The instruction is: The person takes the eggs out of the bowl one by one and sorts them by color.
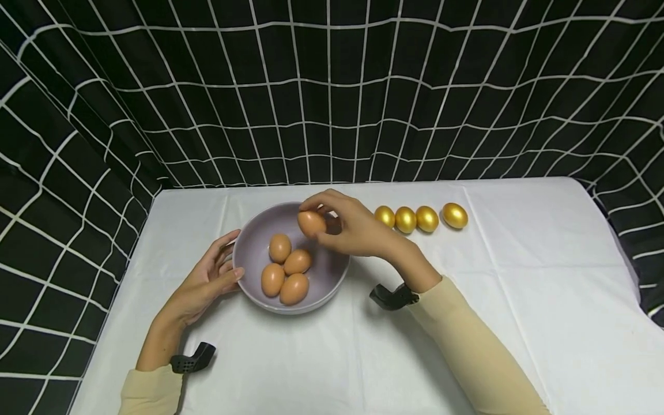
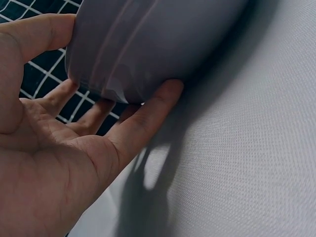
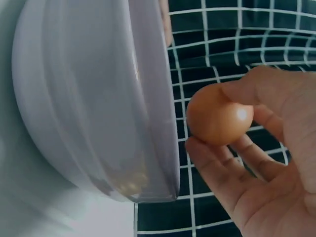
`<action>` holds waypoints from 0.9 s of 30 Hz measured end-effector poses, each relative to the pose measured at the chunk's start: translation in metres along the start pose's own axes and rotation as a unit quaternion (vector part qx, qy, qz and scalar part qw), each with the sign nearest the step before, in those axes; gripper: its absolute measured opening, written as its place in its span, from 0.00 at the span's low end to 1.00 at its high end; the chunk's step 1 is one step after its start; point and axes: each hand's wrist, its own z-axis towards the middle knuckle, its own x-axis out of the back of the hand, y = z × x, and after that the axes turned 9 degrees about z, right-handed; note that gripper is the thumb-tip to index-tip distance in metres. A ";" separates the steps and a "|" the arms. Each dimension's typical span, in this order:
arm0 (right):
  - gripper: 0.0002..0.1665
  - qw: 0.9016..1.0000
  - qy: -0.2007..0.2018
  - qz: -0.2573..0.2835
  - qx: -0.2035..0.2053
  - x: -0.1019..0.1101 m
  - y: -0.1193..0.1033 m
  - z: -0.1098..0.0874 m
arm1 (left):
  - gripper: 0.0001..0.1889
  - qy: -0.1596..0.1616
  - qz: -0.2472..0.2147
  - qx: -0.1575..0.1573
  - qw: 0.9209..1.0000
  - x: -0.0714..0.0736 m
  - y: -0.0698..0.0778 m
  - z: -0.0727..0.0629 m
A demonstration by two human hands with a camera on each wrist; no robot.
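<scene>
R sleeve (image 1: pixel 467 340): beige, lower R of bowl (image 1: pixel 329 271)
Bowl: purple-grey
L hand (image 1: pixel 210 274): half-curled, gripping bowl's L side
R hand (image 1: pixel 355 229): half-curled, pinching brown egg (image 1: pixel 309 223) over bowl
Other brwn eggs (image 1: pixel 272 280): 4, in bowl
Gold eggs (image 1: pixel 406 219): 4, R of bowl

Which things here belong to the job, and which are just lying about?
Likely in the job:
brown egg, pinched by right-hand fingers
bowl, held by left-hand fingers
four brown eggs inside it

Seemingly lying about:
four golden eggs on the white cloth
</scene>
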 end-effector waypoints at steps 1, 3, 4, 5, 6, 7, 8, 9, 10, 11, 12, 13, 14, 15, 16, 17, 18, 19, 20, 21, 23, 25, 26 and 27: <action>0.26 1.000 0.009 0.016 -0.002 0.000 0.000 -0.003 | 0.42 0.000 -0.001 0.000 1.000 0.000 0.000 0.000; 0.27 0.998 0.024 0.053 -0.008 0.000 0.000 -0.010 | 0.43 0.000 -0.001 -0.001 1.000 0.000 0.000 0.000; 0.27 0.997 0.031 0.072 -0.014 0.001 0.001 -0.014 | 0.43 0.000 -0.001 0.000 1.000 0.000 0.000 0.000; 0.27 0.995 0.040 0.093 -0.021 0.001 0.002 -0.019 | 0.43 0.000 -0.001 0.000 1.000 0.000 0.000 0.000; 0.27 0.992 0.049 0.117 -0.028 0.002 0.003 -0.023 | 0.43 0.000 0.000 0.000 1.000 0.000 0.001 0.000; 0.28 0.988 0.059 0.142 -0.033 0.003 0.003 -0.027 | 0.43 0.000 0.001 0.001 1.000 0.000 0.001 0.000; 0.28 0.984 0.070 0.162 -0.038 0.004 0.004 -0.032 | 0.43 0.000 0.001 0.000 1.000 0.000 0.001 0.000; 0.28 0.980 0.080 0.178 -0.041 0.005 0.004 -0.037 | 0.43 0.000 0.001 0.000 1.000 0.000 0.001 0.000; 0.28 0.977 0.089 0.191 -0.044 0.006 0.005 -0.041 | 0.43 0.000 0.001 0.000 1.000 0.000 0.001 0.000; 0.28 0.974 0.098 0.198 -0.046 0.008 0.006 -0.045 | 0.43 0.000 0.001 -0.002 1.000 0.000 0.001 0.000; 0.29 0.972 0.105 0.204 -0.048 0.009 0.006 -0.049 | 0.42 0.000 0.001 -0.002 1.000 0.000 0.001 0.000; 0.29 0.971 0.111 0.205 -0.054 0.010 0.007 -0.052 | 0.42 0.001 0.001 -0.004 1.000 0.000 0.001 0.000; 0.29 0.970 0.116 0.204 -0.061 0.011 0.009 -0.056 | 0.42 0.001 0.001 -0.005 1.000 0.000 0.001 0.000; 0.29 0.969 0.121 0.202 -0.069 0.012 0.010 -0.059 | 0.42 0.002 0.001 -0.005 1.000 0.000 0.001 0.000; 0.29 0.968 0.127 0.200 -0.079 0.013 0.012 -0.063 | 0.42 0.002 0.002 -0.005 1.000 0.000 0.000 0.000; 0.29 0.967 0.132 0.198 -0.089 0.014 0.013 -0.066 | 0.42 0.001 0.003 -0.004 1.000 0.000 0.000 0.001; 0.29 0.966 0.139 0.194 -0.100 0.015 0.015 -0.070 | 0.42 0.001 0.004 -0.004 1.000 0.000 -0.001 0.001; 0.29 0.965 0.144 0.188 -0.108 0.015 0.017 -0.073 | 0.42 0.001 0.005 -0.003 1.000 0.000 -0.002 0.001; 0.29 0.965 0.149 0.183 -0.114 0.016 0.019 -0.076 | 0.42 0.001 0.006 -0.003 1.000 0.000 -0.002 0.001; 0.29 0.965 0.154 0.178 -0.118 0.016 0.021 -0.079 | 0.42 0.001 0.007 -0.002 1.000 0.000 -0.003 0.002; 0.29 0.965 0.161 0.167 -0.125 0.017 0.024 -0.085 | 0.42 -0.001 0.006 -0.003 1.000 0.001 -0.004 0.003; 0.29 0.965 0.161 0.162 -0.129 0.016 0.027 -0.089 | 0.43 -0.002 0.004 -0.004 1.000 0.002 -0.004 0.003; 0.29 0.965 0.160 0.162 -0.133 0.015 0.028 -0.091 | 0.43 -0.002 0.003 -0.004 1.000 0.002 -0.003 0.003; 0.29 0.965 0.157 0.162 -0.136 0.013 0.029 -0.093 | 0.43 -0.002 0.001 -0.003 1.000 0.003 -0.003 0.002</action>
